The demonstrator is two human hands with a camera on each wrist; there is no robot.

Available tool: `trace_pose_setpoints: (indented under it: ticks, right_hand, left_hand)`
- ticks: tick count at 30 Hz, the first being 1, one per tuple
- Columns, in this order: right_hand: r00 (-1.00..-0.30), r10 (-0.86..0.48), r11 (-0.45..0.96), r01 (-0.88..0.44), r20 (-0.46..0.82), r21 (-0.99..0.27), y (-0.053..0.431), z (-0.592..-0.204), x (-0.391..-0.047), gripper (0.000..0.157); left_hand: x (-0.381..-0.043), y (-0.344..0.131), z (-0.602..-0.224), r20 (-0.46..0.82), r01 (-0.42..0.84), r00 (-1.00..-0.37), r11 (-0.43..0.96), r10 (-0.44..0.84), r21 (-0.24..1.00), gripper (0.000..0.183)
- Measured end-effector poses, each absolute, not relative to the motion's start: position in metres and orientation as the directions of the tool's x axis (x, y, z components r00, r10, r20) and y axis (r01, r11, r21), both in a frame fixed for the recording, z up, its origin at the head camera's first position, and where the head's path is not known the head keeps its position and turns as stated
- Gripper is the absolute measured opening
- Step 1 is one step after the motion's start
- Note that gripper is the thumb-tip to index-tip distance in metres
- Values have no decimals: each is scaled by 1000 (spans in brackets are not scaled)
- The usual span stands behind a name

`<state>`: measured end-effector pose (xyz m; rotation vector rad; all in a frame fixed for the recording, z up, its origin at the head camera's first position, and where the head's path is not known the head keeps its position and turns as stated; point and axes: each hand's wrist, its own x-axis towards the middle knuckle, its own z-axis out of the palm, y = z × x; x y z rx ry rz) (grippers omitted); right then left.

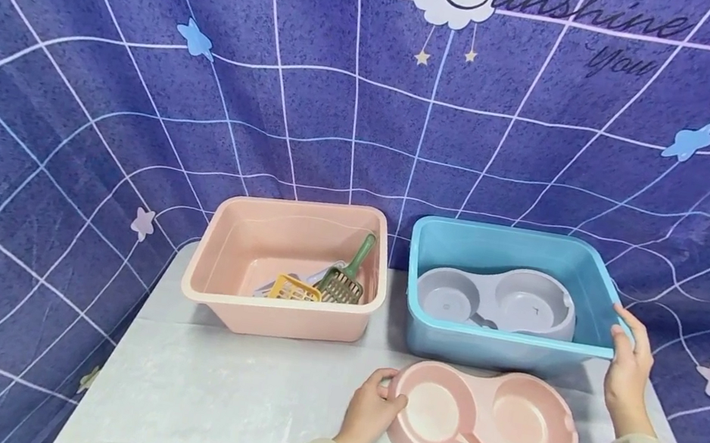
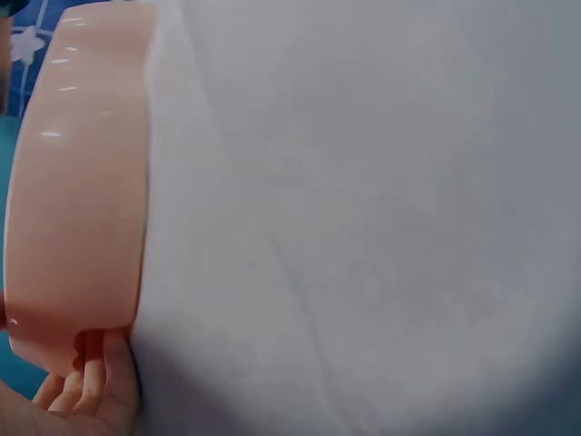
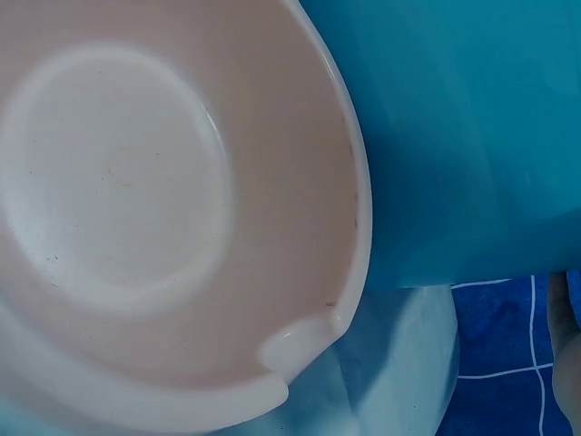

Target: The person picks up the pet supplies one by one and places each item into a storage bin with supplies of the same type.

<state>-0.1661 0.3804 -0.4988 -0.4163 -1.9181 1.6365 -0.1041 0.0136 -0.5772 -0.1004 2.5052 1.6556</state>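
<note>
A pink double pet bowl (image 1: 481, 424) lies on the table in front of the blue litter tub (image 1: 501, 350). My left hand (image 1: 371, 412) grips the bowl's left end; in the left wrist view, fingers (image 2: 91, 386) reach under its edge. With my right hand (image 1: 630, 370) I hold the right rim of the blue tub, at its front corner. Inside that tub sits a grey double pet bowl (image 1: 488, 295). The right wrist view has the pink bowl (image 3: 272, 227) close by the tub's blue wall (image 3: 472, 145), with only a sliver of the hand at the edge.
Left of the blue tub stands a pink litter tub (image 1: 285, 322), holding a green litter scoop (image 1: 348, 278), a yellow scoop (image 1: 295, 289) and something pale partly hidden behind them. A white-covered table (image 1: 219, 393) bears everything. Purple grid-patterned cloth (image 1: 317, 109) hangs behind and at the sides.
</note>
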Motion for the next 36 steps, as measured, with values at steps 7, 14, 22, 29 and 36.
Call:
trace_pose_setpoints:
  ticks: [7, 14, 22, 29, 36]
  right_hand:
    - [-786, 583, 174, -126, 205, -977, 382, -496, -166, 41]
    - [-781, 601, 49, -174, 168, -984, 381, -495, -166, 39]
    - [-799, 588, -26, -173, 124, -985, 379, -494, -166, 38]
    - [-797, 595, -29, -148, 102, -988, 380, -494, -164, 39]
    - [-801, 586, 2, -151, 124, -988, 381, -496, -166, 39]
  left_hand:
    - [-108, 17, -576, -200, -192, -980, 293, -1, 937, 47]
    - [-107, 17, -565, -213, -207, -977, 168, 18, 964, 48]
    - [-105, 14, -552, -249, -240, -966, 125, 68, 963, 54]
    - [-101, 13, -543, -230, -222, -970, 90, 80, 971, 50]
    - [-97, 11, -541, -200, -196, -978, 62, 54, 979, 44]
